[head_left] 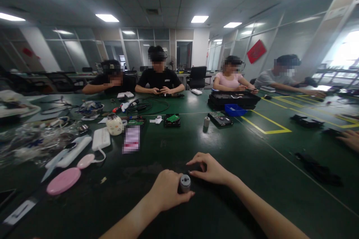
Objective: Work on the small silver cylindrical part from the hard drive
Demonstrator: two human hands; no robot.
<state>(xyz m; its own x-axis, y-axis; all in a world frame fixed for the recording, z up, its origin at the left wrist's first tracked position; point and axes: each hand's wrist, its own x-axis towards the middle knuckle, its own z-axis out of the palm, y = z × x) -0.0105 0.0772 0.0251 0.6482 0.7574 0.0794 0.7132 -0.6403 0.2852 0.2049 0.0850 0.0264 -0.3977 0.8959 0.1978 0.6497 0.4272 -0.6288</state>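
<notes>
A small silver cylindrical motor stands with its round end face up, a dark centre and small holes showing on it. My left hand is wrapped around it from the left, the thumb along its near side. Just to the right, my right hand is held with the fingers curved and a gap between thumb and index fingertip. A tiny dark spot shows at that thumb's tip, too small to name. Farther back on the green table stands a second silver cylinder, beside an opened hard drive.
Left of me lie a pink round object, a white power bank, a phone, a patterned jar and bagged cables. A blue tray and a black case sit beyond. Several people work around the table.
</notes>
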